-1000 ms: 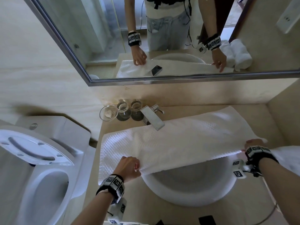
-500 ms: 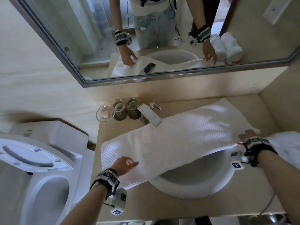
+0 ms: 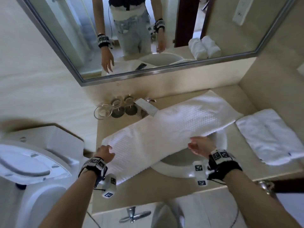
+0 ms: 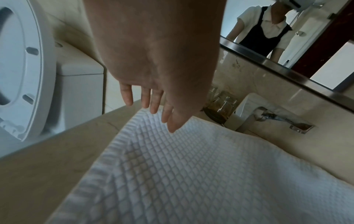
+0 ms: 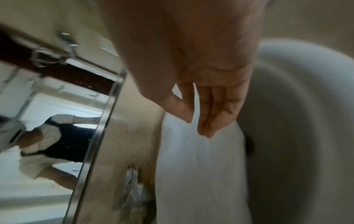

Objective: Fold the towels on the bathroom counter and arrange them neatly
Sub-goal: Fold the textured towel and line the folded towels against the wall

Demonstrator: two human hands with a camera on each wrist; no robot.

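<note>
A white waffle towel lies slantwise over the beige counter and the back half of the sink. My left hand rests at the towel's left end; in the left wrist view its fingers are straight, just over the towel's far corner. My right hand is at the middle of the towel's near edge above the basin, holding nothing. The blurred right wrist view shows its fingers straight beside the towel.
A second white towel lies folded flat on the counter's right end. The faucet, two glasses and a glass dish stand at the back. A toilet with its seat up is on the left. The mirror reflects rolled towels.
My left hand let go of the towel's near edge and slid to its left end. My right hand left the right end and moved leftward to the middle of the near edge.
</note>
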